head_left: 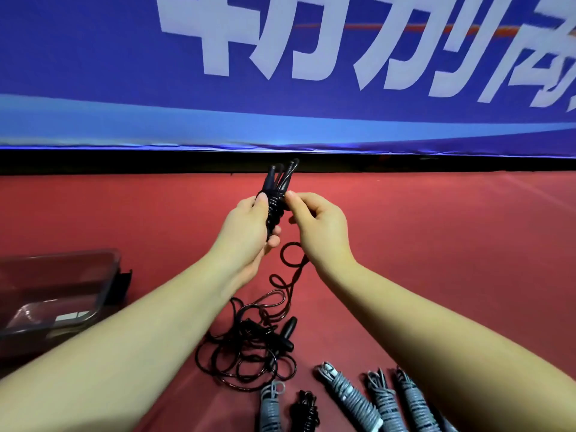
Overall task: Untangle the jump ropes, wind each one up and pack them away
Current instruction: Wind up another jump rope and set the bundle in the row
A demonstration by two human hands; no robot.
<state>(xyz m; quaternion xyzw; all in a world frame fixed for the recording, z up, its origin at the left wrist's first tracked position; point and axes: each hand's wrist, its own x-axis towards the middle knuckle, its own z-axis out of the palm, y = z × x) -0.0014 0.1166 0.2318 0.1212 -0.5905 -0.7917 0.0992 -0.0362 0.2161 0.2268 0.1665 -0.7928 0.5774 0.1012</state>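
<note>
My left hand grips a pair of black jump-rope handles held upright, with black cord wound around them. My right hand pinches that cord at the coils beside the handles. The loose black cord hangs down from my hands to a tangled black rope pile on the red floor, where another black handle lies. Several wound grey ropes and one wound black rope lie in a row at the bottom.
A clear plastic bin sits on the red floor at the left. A blue banner with white characters stands upright along the far side, with a dark gap under it.
</note>
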